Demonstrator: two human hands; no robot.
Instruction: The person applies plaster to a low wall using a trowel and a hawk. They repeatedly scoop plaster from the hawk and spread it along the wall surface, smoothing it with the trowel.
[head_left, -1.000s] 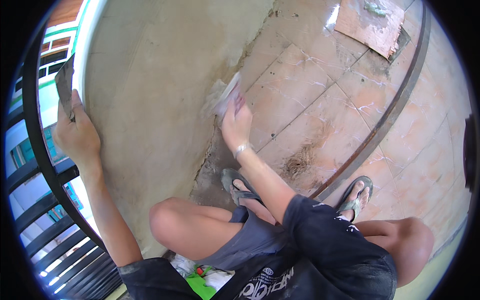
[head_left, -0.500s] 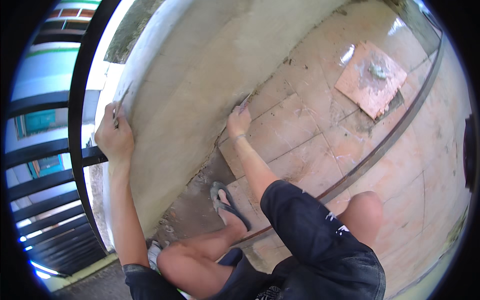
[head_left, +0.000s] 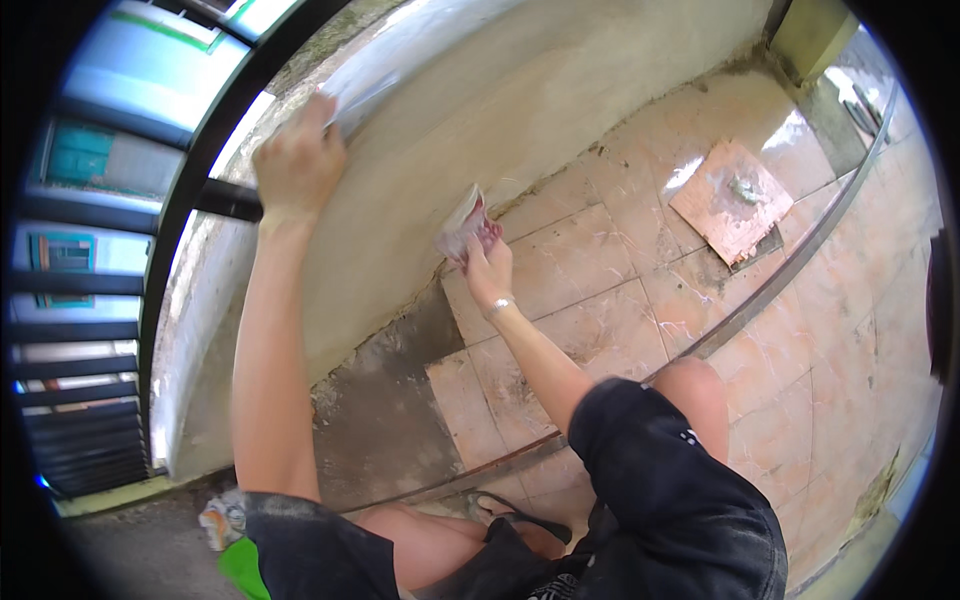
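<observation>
My left hand (head_left: pixel 300 165) is closed at the top of the low plastered wall (head_left: pixel 400 190). From it a thin, blurred blade (head_left: pixel 372 97), like a putty knife's, points right along the wall's upper face. Lower down, my right hand (head_left: pixel 488 268) grips a flat, pale scraper (head_left: pixel 462 222) smeared with whitish paste. That scraper is tilted up in front of the wall, near its foot; whether it touches the wall I cannot tell. On the floor to the right lies a square pinkish board (head_left: pixel 730 205), with a lump of grey-white paste (head_left: pixel 745 190) on it.
Black metal railings (head_left: pixel 165 270) stand to the left, beyond the wall. Pinkish floor tiles (head_left: pixel 560 250) border a bare grey patch (head_left: pixel 385 400) beside the wall. A narrow raised strip (head_left: pixel 770 295) curves across the floor. A sandalled foot (head_left: pixel 515 515) and a green item (head_left: pixel 243 568) are low down.
My left hand has moved up and right along the wall top. My right hand has drawn back slightly, turning the scraper's broad face into view. The sandalled foot has shifted back towards me.
</observation>
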